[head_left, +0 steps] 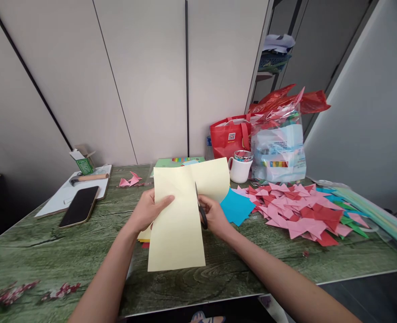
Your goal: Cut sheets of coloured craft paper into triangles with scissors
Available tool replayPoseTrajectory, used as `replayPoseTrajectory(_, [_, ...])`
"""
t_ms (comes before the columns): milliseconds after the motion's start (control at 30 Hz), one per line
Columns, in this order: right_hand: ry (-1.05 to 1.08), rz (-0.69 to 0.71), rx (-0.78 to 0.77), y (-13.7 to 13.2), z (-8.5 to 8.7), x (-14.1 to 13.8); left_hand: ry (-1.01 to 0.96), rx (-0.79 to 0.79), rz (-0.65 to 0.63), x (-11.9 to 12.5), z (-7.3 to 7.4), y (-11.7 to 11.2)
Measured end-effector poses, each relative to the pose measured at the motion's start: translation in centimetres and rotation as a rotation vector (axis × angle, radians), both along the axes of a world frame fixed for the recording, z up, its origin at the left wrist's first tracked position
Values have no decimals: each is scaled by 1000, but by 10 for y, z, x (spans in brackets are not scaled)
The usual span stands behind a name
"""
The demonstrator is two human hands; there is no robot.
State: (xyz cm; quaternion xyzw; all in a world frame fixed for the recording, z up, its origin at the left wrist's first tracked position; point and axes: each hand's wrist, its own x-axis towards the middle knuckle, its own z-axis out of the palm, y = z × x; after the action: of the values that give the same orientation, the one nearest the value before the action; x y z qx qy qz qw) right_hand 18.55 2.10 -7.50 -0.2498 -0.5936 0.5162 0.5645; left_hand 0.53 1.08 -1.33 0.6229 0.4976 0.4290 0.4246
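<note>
A pale yellow sheet of paper [176,233] is held upright above the table, cut partway up its length, with its right part bending away. My left hand [153,208] grips the sheet's left edge, thumb on the front and fingers behind. In my right hand [213,215] is a pair of black-handled scissors [203,217], its blade lying in the cut. Part of that hand is hidden behind the paper. Just right of it lie blue paper pieces [237,206]. Beneath the left hand, the edge of a yellow paper stack [145,235] peeks out.
A heap of folded pink and red paper pieces [295,208] covers the right side. Behind it stand a white mug [241,168], a red bag [228,139] and a filled plastic bag [279,152]. At left lie a phone [80,206], a hammer [90,177] and a small green box [84,163].
</note>
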Motion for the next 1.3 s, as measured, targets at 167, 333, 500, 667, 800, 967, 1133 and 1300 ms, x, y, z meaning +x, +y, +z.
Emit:
replayPoseTrajectory(167, [-14, -3, 13, 1, -3, 0, -9, -1, 7, 2, 2, -1])
replayPoseTrajectory(333, [-11, 4, -5, 0, -2, -1, 4, 7, 16, 3, 2, -1])
replayPoseTrajectory(500, [-10, 6, -20, -1, -1, -1, -12, -5, 10, 3, 2, -1])
replayPoseTrajectory(667, [-14, 3, -33, -3, 3, -1, -34, -9, -9, 4, 0, 0])
replayPoseTrajectory(800, [-15, -11, -27, -3, 4, -1, -30, -4, -5, 5, 0, -1])
replayPoseTrajectory(967, [-17, 2, -29, -2, 3, 0, -13, 1, 0, 5, 0, -1])
replayPoseTrajectory(1133, [-15, 12, -30, -2, 2, 0, -27, 6, -11, 3, -3, 1])
replayPoseTrajectory(1300, [-18, 5, -35, -2, 3, 0, -19, 6, -18, 1, -5, 2])
